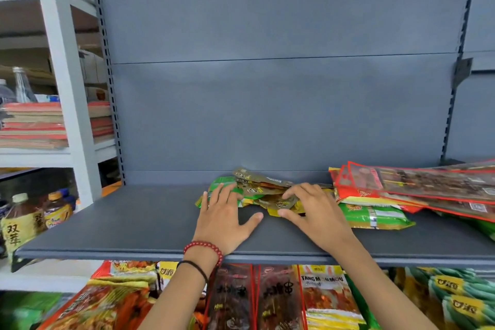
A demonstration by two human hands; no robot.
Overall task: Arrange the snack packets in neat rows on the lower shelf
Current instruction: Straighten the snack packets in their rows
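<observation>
A loose heap of small green, gold and yellow snack packets (261, 190) lies in the middle of a grey shelf (134, 225). My left hand (227, 220) lies flat, its straight fingers resting on the green packet at the heap's left side. My right hand (313, 211) reaches in from the right, fingertips touching the gold packets and thumb against a yellow packet at the front. A bigger green packet (375, 215) lies just right of that hand. Long red-edged packets (417, 185) are piled at the far right. On the shelf below, rows of red and yellow packets (278, 300) show.
The grey back panel (267, 102) rises behind the shelf. A white rack at left holds bottles (21, 220) and stacked red booklets (34, 126). Green packets (455, 300) fill the lower right. A shelf bracket (462, 69) juts out at upper right.
</observation>
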